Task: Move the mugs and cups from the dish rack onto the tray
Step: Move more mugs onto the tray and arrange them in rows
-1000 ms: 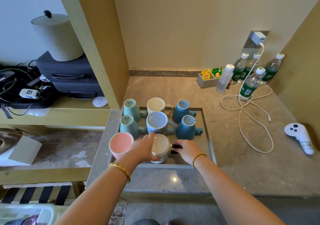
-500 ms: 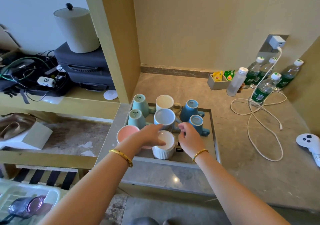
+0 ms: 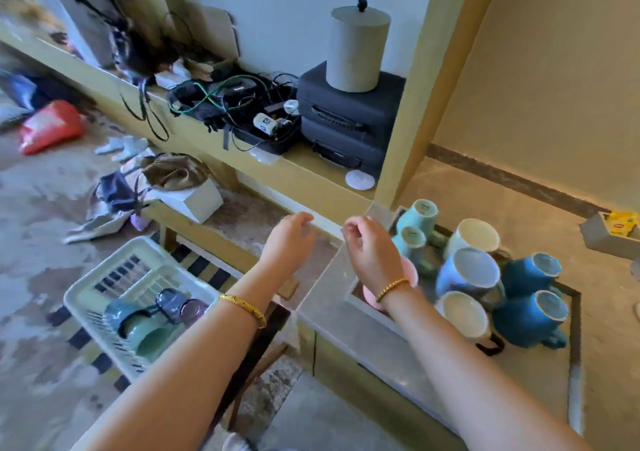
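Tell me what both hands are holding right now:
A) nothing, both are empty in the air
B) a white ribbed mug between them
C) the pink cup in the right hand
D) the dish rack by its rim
A: the left hand and the right hand hang loosely curled and empty between the tray and the dish rack, touching no cup.

Both hands, the left hand [image 3: 289, 239] and right hand [image 3: 372, 254], hover empty with loosely curled fingers between the white dish rack [image 3: 104, 287], holding what seem green and purple mugs, and the mug-filled tray [image 3: 575, 353].
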`<move>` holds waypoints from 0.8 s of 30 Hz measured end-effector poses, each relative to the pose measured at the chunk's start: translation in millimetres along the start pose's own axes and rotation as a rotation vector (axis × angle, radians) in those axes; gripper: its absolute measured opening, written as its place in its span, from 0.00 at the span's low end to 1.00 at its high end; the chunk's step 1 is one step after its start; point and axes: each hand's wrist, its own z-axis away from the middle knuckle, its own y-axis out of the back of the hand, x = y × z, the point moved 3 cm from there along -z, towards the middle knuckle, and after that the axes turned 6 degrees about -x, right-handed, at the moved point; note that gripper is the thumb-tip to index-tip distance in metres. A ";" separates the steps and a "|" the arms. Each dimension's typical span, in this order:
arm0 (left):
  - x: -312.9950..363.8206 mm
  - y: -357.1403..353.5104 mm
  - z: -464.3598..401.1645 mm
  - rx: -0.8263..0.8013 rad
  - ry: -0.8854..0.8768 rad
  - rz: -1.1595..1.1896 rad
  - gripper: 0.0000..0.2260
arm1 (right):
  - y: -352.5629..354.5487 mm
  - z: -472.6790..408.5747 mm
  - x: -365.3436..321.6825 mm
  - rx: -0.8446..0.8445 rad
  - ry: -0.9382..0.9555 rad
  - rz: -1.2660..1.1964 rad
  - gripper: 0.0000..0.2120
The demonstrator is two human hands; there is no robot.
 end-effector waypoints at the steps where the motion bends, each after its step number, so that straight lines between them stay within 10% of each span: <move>1: -21.3 13.8 1.9 0.007 0.045 0.005 0.14 | -18.5 -6.6 -13.6 -0.036 0.022 -0.001 0.10; 24: -385.1 131.0 69.3 -0.157 0.671 0.087 0.18 | -383.6 -40.7 -144.9 -0.970 -0.129 0.088 0.17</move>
